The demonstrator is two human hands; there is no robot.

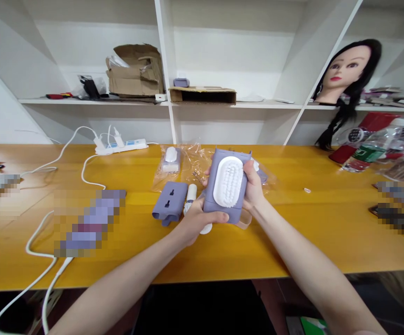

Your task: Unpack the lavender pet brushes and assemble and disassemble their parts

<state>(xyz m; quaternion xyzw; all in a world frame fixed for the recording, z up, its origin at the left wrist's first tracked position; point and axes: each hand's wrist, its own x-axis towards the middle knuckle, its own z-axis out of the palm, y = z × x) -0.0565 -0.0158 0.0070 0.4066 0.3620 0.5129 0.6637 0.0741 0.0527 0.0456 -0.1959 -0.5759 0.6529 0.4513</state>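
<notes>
Two bare hands hold a purple box (224,195) up over the middle of a yellow table (309,242). A white brush (228,181) sits on the box's top face. The box is off the table, right in front of the person. Its long side runs from 12 to 6, leaning a little toward 1.

The left hand (198,223) is at the low end of the box and nearer the person's body. Its fingers (215,217) are pressed together and curl across the bottom edge. The right hand (254,184) is higher up, on the 3 o'clock side. Its thumb (248,174) presses on the box next to the brush — the other fingers are behind the box, so I cannot tell how they sit.

At 9 o'clock from the box lies a purple plug block (168,202) with dark slots, and a small white tube (191,193) is just beside it. At 11 o'clock, a clear plastic bag (188,167) lies on the table with a white thing (170,160) in it. Farther off sits a white power strip (121,147).
</notes>
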